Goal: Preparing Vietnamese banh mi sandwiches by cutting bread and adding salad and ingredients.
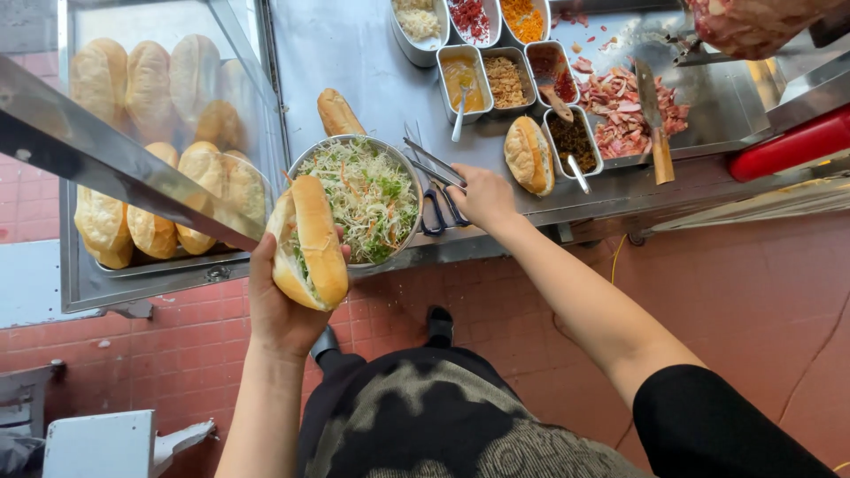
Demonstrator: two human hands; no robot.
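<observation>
Steel surface (354, 62) above red floor tiles. Left hand (283, 305), grip closed round split filled baguette (308, 243) before slaw bowl (365, 196): light, crusty, crushable, best cradled underneath. Right hand (482, 196) closing on tongs (434, 164).

The left hand (282, 305) holds a split roll (308, 241) with greens inside, just in front of a metal bowl (305, 158) of shredded salad on the steel counter (354, 53). The right hand (482, 196) grips metal tongs (432, 161) beside the bowl, above black-handled scissors (436, 211), with another split roll (529, 155) near it. Behind stand small tins (506, 81) of fillings, chopped meat (620, 111) with a knife (653, 119), and a glass case (159, 142) of rolls at the left.
</observation>
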